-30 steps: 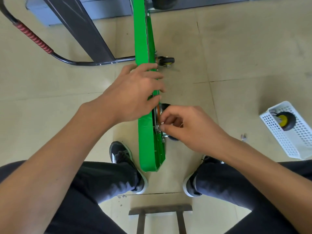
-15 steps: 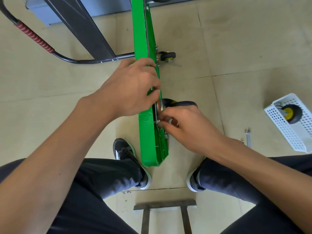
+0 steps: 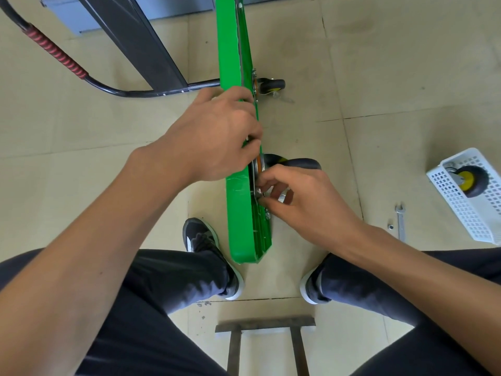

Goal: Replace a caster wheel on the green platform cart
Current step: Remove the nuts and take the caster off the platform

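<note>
With the green platform cart tipped up on its long edge between my feet, its length running straight away from me, I've got the deck steadied and the underside facing right. My left hand is draped over the top edge, fingers curled down across it and, as far as I can make out, pinching something thin and metallic at the deck face, maybe a bolt head, though it's too small to be sure. My right hand is the one on the job: its fingers are bunched together and pinching a small bit of hardware right at the mounting plate of the near caster wheel, whose dark tyre pokes out just past my knuckles. So the fastener sits to the left of my right fingertips, against the cart, axis pointing sideways through the deck. I reckon I'm threading a nut by hand. Off to my right on the floor lie a wrench and a loose nut, close beside a white basket holding another wheel.
</note>
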### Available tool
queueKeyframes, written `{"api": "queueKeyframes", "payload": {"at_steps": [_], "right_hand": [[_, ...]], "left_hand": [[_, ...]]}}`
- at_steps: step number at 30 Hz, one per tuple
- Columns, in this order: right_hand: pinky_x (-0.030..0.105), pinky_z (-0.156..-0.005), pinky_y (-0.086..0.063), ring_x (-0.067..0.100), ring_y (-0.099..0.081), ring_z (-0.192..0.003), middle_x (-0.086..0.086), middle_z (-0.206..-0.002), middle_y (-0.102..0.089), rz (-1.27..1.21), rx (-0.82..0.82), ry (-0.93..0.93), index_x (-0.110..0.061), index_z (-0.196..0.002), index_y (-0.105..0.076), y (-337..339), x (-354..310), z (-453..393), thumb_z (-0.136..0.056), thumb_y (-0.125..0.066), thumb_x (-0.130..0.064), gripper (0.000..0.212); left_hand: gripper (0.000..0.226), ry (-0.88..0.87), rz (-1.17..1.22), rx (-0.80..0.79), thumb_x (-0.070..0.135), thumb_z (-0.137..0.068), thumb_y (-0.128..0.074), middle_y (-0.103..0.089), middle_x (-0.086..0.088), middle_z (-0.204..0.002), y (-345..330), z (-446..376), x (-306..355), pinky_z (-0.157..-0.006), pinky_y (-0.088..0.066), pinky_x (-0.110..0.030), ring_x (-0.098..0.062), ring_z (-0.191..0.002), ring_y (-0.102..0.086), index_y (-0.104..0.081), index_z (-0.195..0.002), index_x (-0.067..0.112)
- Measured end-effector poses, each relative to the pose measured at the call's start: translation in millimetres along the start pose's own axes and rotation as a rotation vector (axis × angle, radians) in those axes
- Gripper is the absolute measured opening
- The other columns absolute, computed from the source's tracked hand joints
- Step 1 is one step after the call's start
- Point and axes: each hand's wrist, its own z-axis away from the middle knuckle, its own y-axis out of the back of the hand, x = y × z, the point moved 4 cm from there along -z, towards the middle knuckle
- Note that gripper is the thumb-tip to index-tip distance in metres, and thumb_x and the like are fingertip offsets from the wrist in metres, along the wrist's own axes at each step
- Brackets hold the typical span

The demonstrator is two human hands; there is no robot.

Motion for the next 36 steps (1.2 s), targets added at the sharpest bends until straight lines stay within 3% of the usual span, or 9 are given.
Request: {"api": "queueKeyframes", "payload": {"at_steps": [4,8,11,14,18,23,27,32,36], "right_hand": [[0.034,-0.066,-0.053,0.009,-0.064,-0.069,-0.014,-0.076,-0.066,-0.032,0.069,-0.111,-0.019,-0.091,-0.070,-1,1,2,-0.092,-0.069,-0.028,0.010],[0.041,-0.055,-0.050,0.012,-0.060,-0.053,-0.001,-0.057,-0.063,0.059,-0.042,-0.209,-0.018,-0.066,-0.065,-5,9,-1,-0.097,-0.051,-0.048,0.045],[0.040,-0.062,-0.054,0.003,-0.064,-0.056,-0.003,-0.063,-0.070,-0.044,-0.108,-0.275,-0.016,-0.068,-0.068,-9,12,0,-0.101,-0.053,-0.040,0.043],[0.043,-0.062,-0.054,0.011,-0.066,-0.058,-0.003,-0.065,-0.070,-0.108,-0.087,-0.266,-0.018,-0.073,-0.072,-9,11,-1,-0.095,-0.057,-0.042,0.036],[0.043,-0.069,-0.057,0.010,-0.067,-0.065,-0.008,-0.075,-0.072,-0.202,-0.066,-0.292,-0.020,-0.089,-0.074,-7,15,-1,-0.088,-0.074,-0.024,0.004],[0.041,-0.065,-0.058,0.020,-0.068,-0.064,-0.005,-0.078,-0.073,-0.283,-0.041,-0.312,-0.024,-0.093,-0.068,-8,11,-1,-0.088,-0.073,-0.021,0.008],[0.018,-0.052,-0.049,0.019,-0.069,-0.062,0.002,-0.075,-0.073,-0.348,-0.013,-0.343,-0.016,-0.089,-0.071,-7,6,-1,-0.094,-0.068,-0.018,0.006],[0.021,-0.069,-0.051,0.009,-0.066,-0.071,-0.009,-0.079,-0.072,-0.300,-0.004,-0.272,-0.024,-0.085,-0.071,-6,7,-2,-0.084,-0.078,-0.013,0.013],[0.018,-0.070,-0.047,0.011,-0.067,-0.075,-0.012,-0.079,-0.070,-0.255,0.025,-0.237,-0.026,-0.083,-0.069,-3,5,0,-0.080,-0.080,-0.010,0.019]], "left_hand": [[0.035,-0.001,-0.006,0.005,0.035,-0.090,-0.043,-0.069,0.005,-0.099,1,0,1,-0.101,-0.036,-0.048,-0.022,-0.127,-0.046,-0.074,-0.088,0.020],[0.036,-0.004,-0.005,0.003,0.036,-0.090,-0.041,-0.068,0.005,-0.100,1,-1,1,-0.102,-0.036,-0.048,-0.021,-0.127,-0.045,-0.074,-0.089,0.021],[0.036,-0.009,-0.012,0.007,0.036,-0.091,-0.041,-0.068,0.006,-0.101,0,-1,0,-0.102,-0.035,-0.047,-0.020,-0.127,-0.045,-0.074,-0.089,0.021],[0.036,-0.008,-0.014,0.004,0.036,-0.091,-0.041,-0.068,0.005,-0.101,0,-1,0,-0.102,-0.036,-0.048,-0.020,-0.127,-0.045,-0.074,-0.089,0.021],[0.037,-0.005,-0.011,0.008,0.036,-0.090,-0.041,-0.068,0.005,-0.100,0,-2,1,-0.102,-0.036,-0.049,-0.021,-0.127,-0.045,-0.074,-0.088,0.020],[0.035,-0.009,-0.011,0.005,0.036,-0.090,-0.042,-0.068,0.005,-0.099,-1,-1,0,-0.102,-0.036,-0.049,-0.021,-0.127,-0.045,-0.074,-0.087,0.021],[0.036,-0.006,-0.002,-0.002,0.037,-0.090,-0.041,-0.068,0.006,-0.101,-1,-1,0,-0.103,-0.034,-0.047,-0.020,-0.129,-0.044,-0.073,-0.088,0.021],[0.036,-0.009,-0.004,-0.005,0.037,-0.091,-0.041,-0.068,0.006,-0.103,-1,-1,-2,-0.104,-0.033,-0.048,-0.020,-0.130,-0.044,-0.074,-0.090,0.021],[0.038,-0.012,-0.003,-0.012,0.038,-0.090,-0.040,-0.068,0.006,-0.104,-2,-2,-1,-0.104,-0.034,-0.048,-0.020,-0.129,-0.043,-0.074,-0.091,0.021]]}}
